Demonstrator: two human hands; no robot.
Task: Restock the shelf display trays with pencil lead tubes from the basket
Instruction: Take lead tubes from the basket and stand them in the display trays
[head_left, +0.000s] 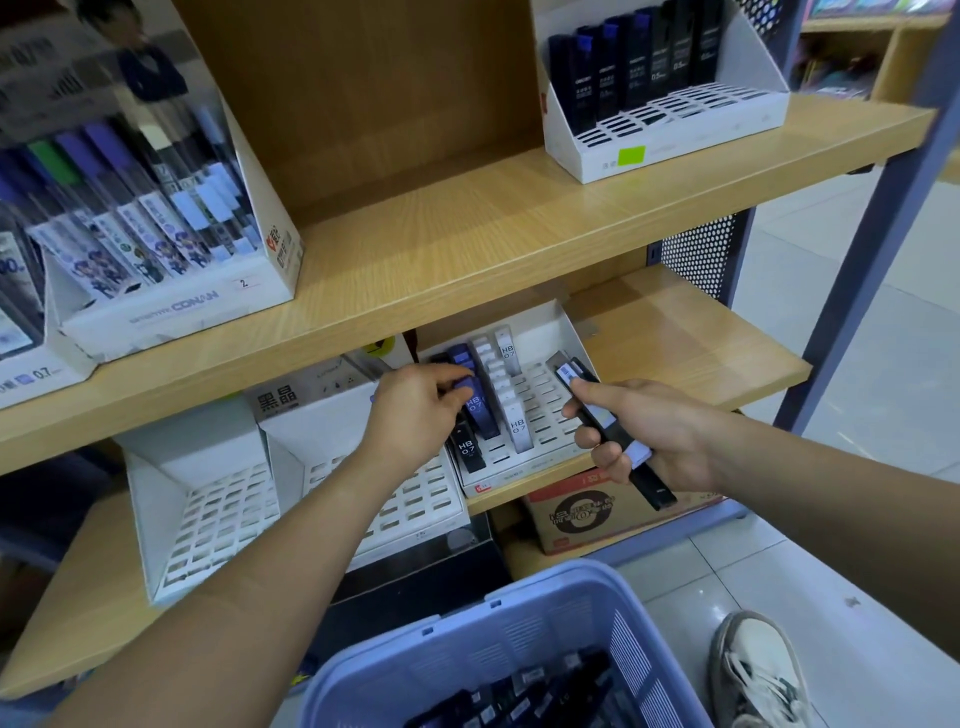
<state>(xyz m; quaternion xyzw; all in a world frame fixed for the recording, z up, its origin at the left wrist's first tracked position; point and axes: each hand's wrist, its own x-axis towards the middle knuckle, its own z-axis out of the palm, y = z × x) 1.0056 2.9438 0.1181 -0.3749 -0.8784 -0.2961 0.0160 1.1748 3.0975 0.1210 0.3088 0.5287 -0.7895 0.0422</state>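
Observation:
On the lower shelf stands a white slotted display tray (540, 410) holding a few blue, black and white lead tubes marked HB 0.7. My left hand (415, 410) reaches into its left side and pinches the top of a blue lead tube (480, 410) standing in a slot. In front of the tray's right side, my right hand (639, 431) grips a small bundle of black lead tubes (605, 415), barcode end pointing up toward the tray. Below, the light-blue plastic basket (498, 623) holds several more dark tubes.
Two more white slotted trays (208, 514) sit left of the first on the lower shelf. The upper shelf (467, 244) carries a Conan-branded lead display (156, 208) and a white tray of dark tubes (660, 88). A cardboard box (582, 514) rests under the shelf; a shoe (753, 670) is on the floor.

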